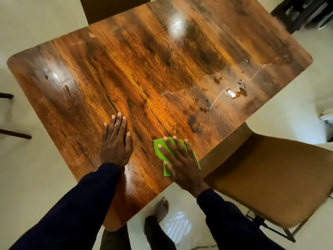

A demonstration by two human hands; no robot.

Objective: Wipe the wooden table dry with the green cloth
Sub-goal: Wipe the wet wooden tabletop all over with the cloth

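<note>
Your wooden table (144, 69) fills most of the view. Its brown top is shiny, and one corner points toward you. A tan chair (270, 177) stands tucked against the tabletop edge on your right. A darker chair (111, 9) stands at the far edge.

Both your arms reach in over the near corner in dark blue sleeves (81, 204).

Your left hand (116, 141) lies flat on the bare wood, in from the near left edge. Its fingers are straight and close together, and it holds nothing.

Your right hand (180, 159) lies flat on top of the green cloth (158, 147). Its fingers are spread out and straight, and they press the cloth down; they do not curl around it.

The green cloth is flat on the tabletop, close to the edge by the tan chair. It peeks out around your fingers and thumb.

Small water drops (239, 91) and thin wet streaks sit on the wood toward the right corner, well apart from the cloth.
</note>
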